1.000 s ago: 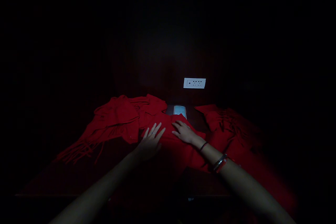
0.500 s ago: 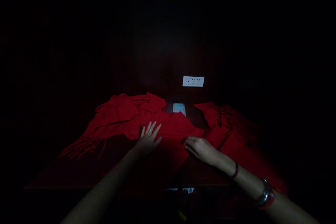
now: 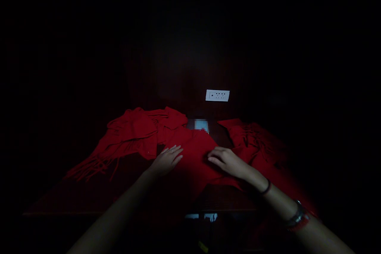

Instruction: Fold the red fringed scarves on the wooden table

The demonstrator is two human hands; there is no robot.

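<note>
A red scarf (image 3: 196, 147) lies spread over the dark table in front of me. My left hand (image 3: 166, 160), with a ring on one finger, rests on its left part, the fingers stretched out. Over the right part is my right hand (image 3: 224, 160), its fingers loosely bent and no cloth visible between them; whether the fingertips touch the fabric is hard to see. Bunched red cloth with fringes (image 3: 133, 127) lies to the left. More gathered red fabric (image 3: 253, 139) lies to the right, fading into the dark.
A small pale, pixelated object (image 3: 201, 124) sits behind the scarf. On the dark wall is a white socket panel (image 3: 217, 95). The table's front edge (image 3: 89, 213) runs below my forearms. Most of the surroundings are too dark to make out.
Near my right hand the scarf's fold has flattened, and the cloth now spreads further right beneath it. My right hand has risen slightly. My left fingers are closer together and flatter.
</note>
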